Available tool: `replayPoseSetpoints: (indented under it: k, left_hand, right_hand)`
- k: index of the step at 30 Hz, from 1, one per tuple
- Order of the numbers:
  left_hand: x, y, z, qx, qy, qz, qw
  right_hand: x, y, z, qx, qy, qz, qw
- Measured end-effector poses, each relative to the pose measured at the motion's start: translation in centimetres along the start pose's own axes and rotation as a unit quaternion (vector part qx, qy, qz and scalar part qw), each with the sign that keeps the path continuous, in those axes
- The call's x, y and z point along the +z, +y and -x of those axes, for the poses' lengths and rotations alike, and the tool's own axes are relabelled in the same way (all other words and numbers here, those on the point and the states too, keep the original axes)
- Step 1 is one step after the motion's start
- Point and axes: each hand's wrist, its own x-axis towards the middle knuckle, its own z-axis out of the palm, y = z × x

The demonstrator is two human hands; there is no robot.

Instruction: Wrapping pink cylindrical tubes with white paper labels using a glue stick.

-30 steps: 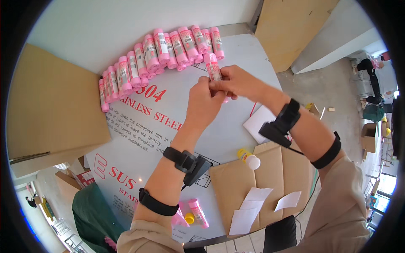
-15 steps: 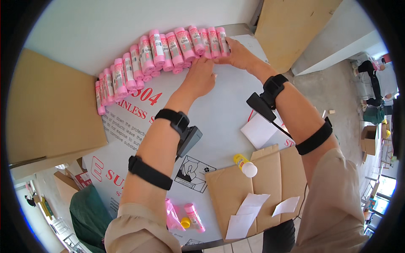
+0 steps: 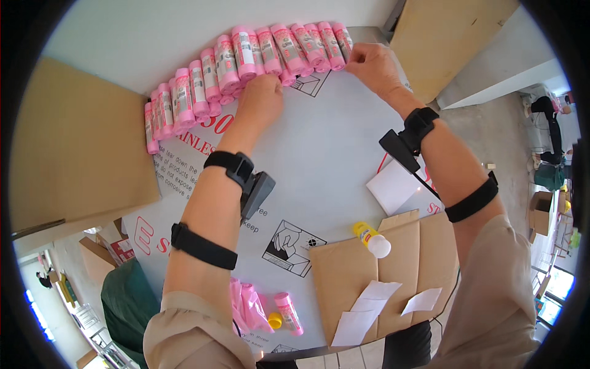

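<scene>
The right hand (image 3: 375,67), at upper right of centre, is shown with thumb and fingers drawn together beside the endmost pink roll (image 3: 342,40); whether the roll is gripped cannot be told. The left hand (image 3: 261,98), at upper centre, is seen curled against the lower ends of the row of pink rolls (image 3: 244,54), its fingertips hidden and its grip indeterminable. The row is arranged across the upper left and upper centre of the frame. At lower right, a yellow bottle (image 3: 370,238) and paper slips (image 3: 362,317) are carried on a cardboard sheet (image 3: 399,264).
</scene>
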Motion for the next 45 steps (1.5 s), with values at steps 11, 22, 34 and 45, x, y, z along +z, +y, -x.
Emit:
replayPoseSetpoints:
  k: [11, 22, 34, 45]
  left_hand:
    - [-6.3, -2.5, 4.4, -0.172, -0.114, -0.17, 0.964]
    - [-11.0, -4.4, 5.5, -0.242, -0.15, -0.241, 0.928]
    - [-11.5, -10.5, 6.7, -0.2, -0.147, -0.16, 0.955]
    - [-12.2, -11.8, 8.1, -0.265, -0.098, -0.292, 0.914]
  right_hand:
    - [4.0, -4.3, 2.3, -0.219, -0.312, -0.055, 0.923]
    - [0.5, -1.2, 1.2, -0.101, -0.201, 0.232, 0.946]
    - [1.9, -1.6, 1.6, -0.1, -0.277, 0.002, 0.956]
    - [-1.5, -0.6, 3.0, -0.106, -0.212, -0.057, 0.97]
